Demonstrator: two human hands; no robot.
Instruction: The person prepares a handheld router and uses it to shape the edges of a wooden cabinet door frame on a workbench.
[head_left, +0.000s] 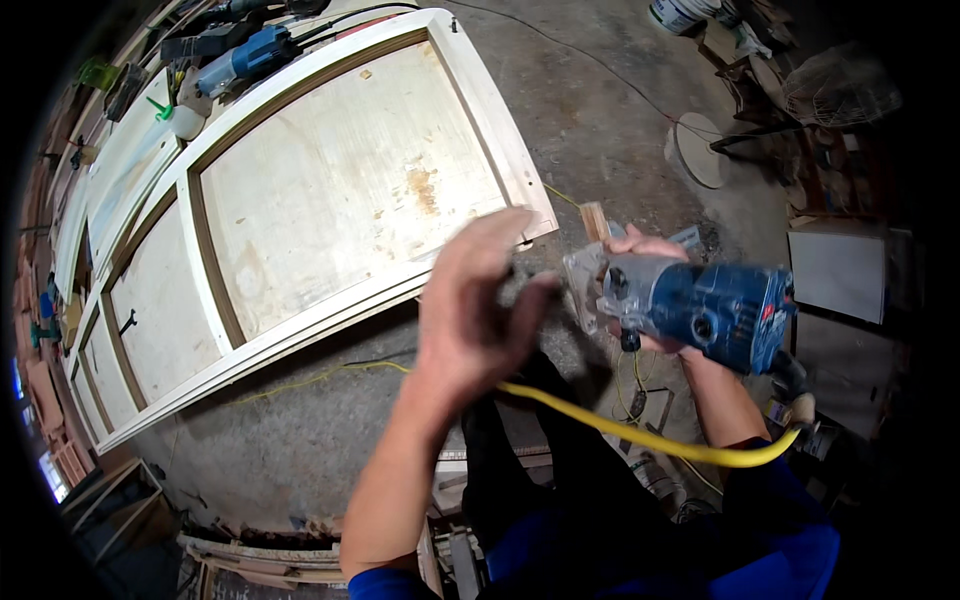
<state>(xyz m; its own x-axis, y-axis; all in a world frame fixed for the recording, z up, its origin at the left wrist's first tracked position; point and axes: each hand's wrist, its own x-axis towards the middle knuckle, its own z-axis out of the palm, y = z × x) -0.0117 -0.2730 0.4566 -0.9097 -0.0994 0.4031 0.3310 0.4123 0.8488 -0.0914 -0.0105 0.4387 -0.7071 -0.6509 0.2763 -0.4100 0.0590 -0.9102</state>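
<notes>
My right hand (pixel 650 244) is wrapped around a blue trim router (pixel 705 310), held sideways off the table's right end. Its clear base (pixel 585 285) points left, and a thick yellow cord (pixel 700 453) loops from its back end across my legs. A short wooden piece (pixel 596 222) sticks up beside the base; whether it touches my fingers I cannot tell. My left hand (pixel 465 300), slightly blurred, is raised with thumb and fingers apart and nothing in it. Behind it lies a pale wooden framed panel (pixel 345 195), its near right corner partly covered by my fingertips.
Another blue power tool (pixel 250 58) and a white glue bottle with a green tip (pixel 183 120) lie past the panel's far edge. A thin yellow cord (pixel 310 382) crosses the concrete floor. To the right stand a round-based fan (pixel 697 150) and a white box (pixel 838 275).
</notes>
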